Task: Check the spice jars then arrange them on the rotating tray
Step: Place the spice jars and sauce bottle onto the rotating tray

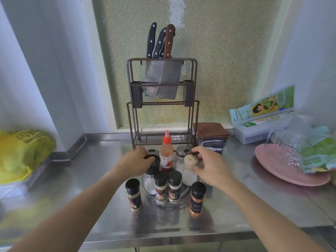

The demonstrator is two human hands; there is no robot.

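Steel surface (72, 179) has open room front-left and front-right of the round tray (184, 194); its front edge runs just below the jars. Left hand (135, 163) curls over the black grinder (153, 161) on the tray; right hand (209, 166) grips the pale-capped shaker (190, 170). Two black-capped jars (168, 185) stand on the tray, two more (133, 194) off it, either side.

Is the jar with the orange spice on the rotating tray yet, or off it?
Off. The orange spice jar stands upright on the steel counter, just beside the rotating tray.
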